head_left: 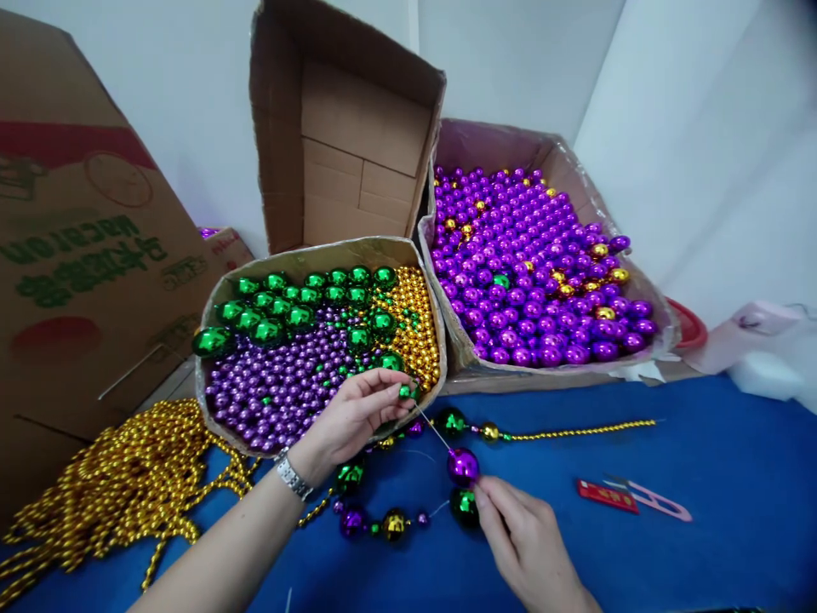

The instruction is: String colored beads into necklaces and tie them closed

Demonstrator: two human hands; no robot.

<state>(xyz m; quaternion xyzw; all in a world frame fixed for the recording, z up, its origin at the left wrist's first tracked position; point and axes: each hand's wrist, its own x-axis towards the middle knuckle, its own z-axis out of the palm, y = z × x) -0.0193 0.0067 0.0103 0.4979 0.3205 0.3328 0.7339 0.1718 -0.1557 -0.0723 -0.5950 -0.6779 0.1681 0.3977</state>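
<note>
My left hand (374,404), with a metal watch on its wrist, pinches a small green bead (406,392) over the front right of the bead box. A thin pale string (437,434) runs from there down to a shiny purple ball (463,466). The fingers of my right hand (527,536) are closed on that ball's lower right side. Just below it sits a big green ball (465,507), partly behind my fingers. On the blue table lies the rest of the strand, with a gold ball (394,525), another purple ball (352,521) and a gold bead chain (584,431).
A lined carton (319,247) holds green balls and small purple and gold beads. Behind it, a bigger carton (440,340) is full of purple balls. Gold chains (115,468) pile up at left beside a large box (77,255). A pink-handled cutter (657,501) and red packet (606,495) lie right.
</note>
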